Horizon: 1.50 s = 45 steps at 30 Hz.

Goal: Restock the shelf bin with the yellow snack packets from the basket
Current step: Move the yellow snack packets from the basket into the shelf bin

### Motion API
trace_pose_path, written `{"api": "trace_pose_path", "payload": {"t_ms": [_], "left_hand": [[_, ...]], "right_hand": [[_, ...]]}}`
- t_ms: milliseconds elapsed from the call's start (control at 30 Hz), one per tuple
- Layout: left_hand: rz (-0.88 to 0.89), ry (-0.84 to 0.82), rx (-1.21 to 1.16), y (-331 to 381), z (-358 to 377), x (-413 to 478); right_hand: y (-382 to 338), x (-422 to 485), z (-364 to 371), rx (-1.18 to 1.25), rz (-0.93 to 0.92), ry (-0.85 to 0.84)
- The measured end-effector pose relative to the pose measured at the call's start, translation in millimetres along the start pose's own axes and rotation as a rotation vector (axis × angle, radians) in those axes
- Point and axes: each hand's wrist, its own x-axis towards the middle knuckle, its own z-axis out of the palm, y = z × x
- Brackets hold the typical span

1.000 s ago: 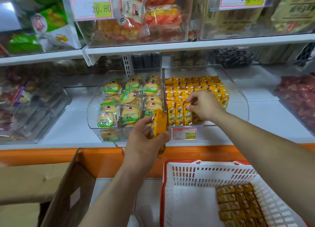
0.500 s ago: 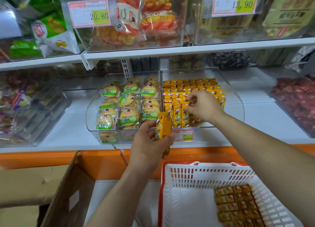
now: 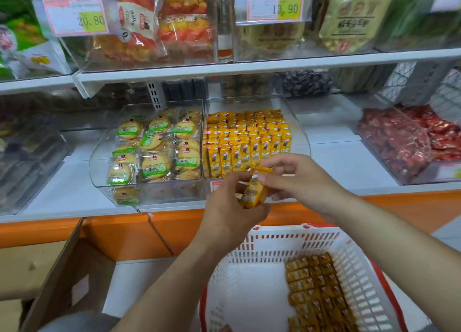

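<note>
A clear shelf bin [image 3: 300,132] holds upright rows of yellow snack packets [image 3: 245,142]. Just in front of its lower edge, my left hand [image 3: 232,207] grips a small bunch of yellow packets [image 3: 254,193]. My right hand [image 3: 301,179] meets it from the right, fingertips pinching the top packet of that bunch. Below, a white basket with a red rim [image 3: 272,242] holds several more yellow packets [image 3: 316,294] stacked along its right side.
A neighbouring clear bin of green-labelled round cakes [image 3: 154,152] stands left of the yellow bin. A bin of red packets [image 3: 411,142] sits at right. An open cardboard box [image 3: 69,277] is at lower left. An upper shelf with price tags [image 3: 249,67] overhangs.
My right hand has drawn back out of the bin and come down to the bunch in my left hand. My left hand has shifted right, toward the bin's front.
</note>
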Motion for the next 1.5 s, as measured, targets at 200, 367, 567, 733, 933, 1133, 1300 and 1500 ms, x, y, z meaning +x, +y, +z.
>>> {"api": "trace_pose_path", "payload": {"t_ms": [200,367,567,733,933,1133,1300,1500], "left_hand": [[-0.032,0.052,-0.142,9.6,-0.4,6.5],[-0.104,0.056,-0.302,10.3,-4.4,10.0],[-0.148,0.011,-0.35,9.6,-5.5,9.2],[-0.007,-0.057,-0.157,10.8,-1.4,5.6],[0.053,0.007,0.038,18.5,-25.8,25.2],[-0.031,0.293,0.409,-9.8,-64.4,52.4],[-0.125,0.191,0.702,-33.9,-62.7,57.7],[-0.123,0.201,0.781,-40.2,-61.7,61.4]], "right_hand": [[6.6,-3.6,-27.5,0.17,-0.016,-0.023],[16.1,-9.7,-26.1,-0.024,-0.041,-0.15],[19.0,-6.3,-22.9,-0.084,-0.063,-0.087],[13.9,-4.3,-18.5,-0.173,-0.181,-0.092],[-5.9,19.6,-21.9,-0.216,-0.256,0.022],[2.5,93.1,-23.1,-0.545,-0.274,0.176],[33.5,140.3,-10.1,-0.697,-0.168,0.105],[51.7,158.1,0.3,-0.751,-0.144,0.146]]}}
